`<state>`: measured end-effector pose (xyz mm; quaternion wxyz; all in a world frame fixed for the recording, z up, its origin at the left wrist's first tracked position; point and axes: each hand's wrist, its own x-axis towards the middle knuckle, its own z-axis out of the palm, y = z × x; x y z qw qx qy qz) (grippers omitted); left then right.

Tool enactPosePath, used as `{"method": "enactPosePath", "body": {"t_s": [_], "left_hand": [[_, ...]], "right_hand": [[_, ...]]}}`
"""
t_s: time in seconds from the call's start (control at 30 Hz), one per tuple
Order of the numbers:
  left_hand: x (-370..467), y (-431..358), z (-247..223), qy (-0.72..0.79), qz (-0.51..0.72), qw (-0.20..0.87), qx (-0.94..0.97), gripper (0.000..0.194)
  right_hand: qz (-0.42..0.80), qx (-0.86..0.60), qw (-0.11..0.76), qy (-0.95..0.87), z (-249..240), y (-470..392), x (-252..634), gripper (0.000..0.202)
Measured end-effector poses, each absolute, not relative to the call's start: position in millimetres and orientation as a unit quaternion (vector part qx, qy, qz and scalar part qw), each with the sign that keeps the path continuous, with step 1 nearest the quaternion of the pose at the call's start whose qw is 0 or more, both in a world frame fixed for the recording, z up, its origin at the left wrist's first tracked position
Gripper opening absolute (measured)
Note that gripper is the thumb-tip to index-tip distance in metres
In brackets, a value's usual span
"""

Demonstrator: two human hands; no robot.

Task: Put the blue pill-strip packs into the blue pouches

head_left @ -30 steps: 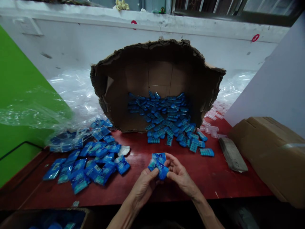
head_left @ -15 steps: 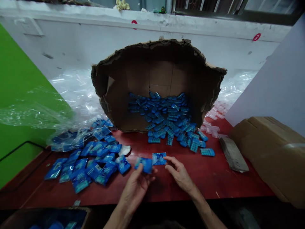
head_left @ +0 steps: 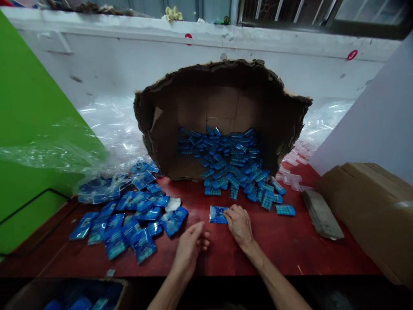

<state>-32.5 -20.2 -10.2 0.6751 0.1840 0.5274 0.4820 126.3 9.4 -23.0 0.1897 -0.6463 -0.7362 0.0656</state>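
A flat blue printed packet (head_left: 217,215) lies on the red table, its right end under the fingertips of my right hand (head_left: 239,224), which pinch it. To its lower left hovers my left hand (head_left: 191,244), fingers loosely bent, thumb apart, with nothing visible in it. Close by on the left, one blue packet (head_left: 174,221) rests at the edge of a spread pile of similar blue packets (head_left: 115,242). Behind my hands, many small blue blister-like pieces (head_left: 226,165) spill from a torn-edged cardboard box (head_left: 190,97) lying on its side.
Clear plastic film (head_left: 112,129) bunches at the left. On the right are a grey stack of flat pieces (head_left: 322,215), a brown carton (head_left: 364,206) and clear plastic pieces (head_left: 292,178). An open box (head_left: 124,289) with blue items stands below the table's front edge, lower left.
My left hand has let go of its blue packet, which now lies by the left pile. My right hand has closed on the right end of the packet on the table. The view shifted slightly.
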Motion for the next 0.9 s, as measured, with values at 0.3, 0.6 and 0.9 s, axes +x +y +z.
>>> {"method": "enactPosePath", "body": {"t_s": [0.3, 0.6, 0.9], "left_hand": [[-19.8, -20.9, -15.2, 0.584, 0.463, 0.349, 0.569, 0.029], [-106.9, -31.4, -36.3, 0.643, 0.245, 0.052, 0.724, 0.039], [-193.5, 34.5, 8.7, 0.699, 0.253, 0.002, 0.668, 0.043]], "right_hand": [[0.071, -0.618, 0.191, -0.759, -43.3, 7.4, 137.5, 0.029], [0.106, -0.534, 0.252, -0.800, -20.6, 2.2, 85.4, 0.034], [0.196, -0.505, 0.167, -0.824, -26.0, -20.4, -10.8, 0.068]]}}
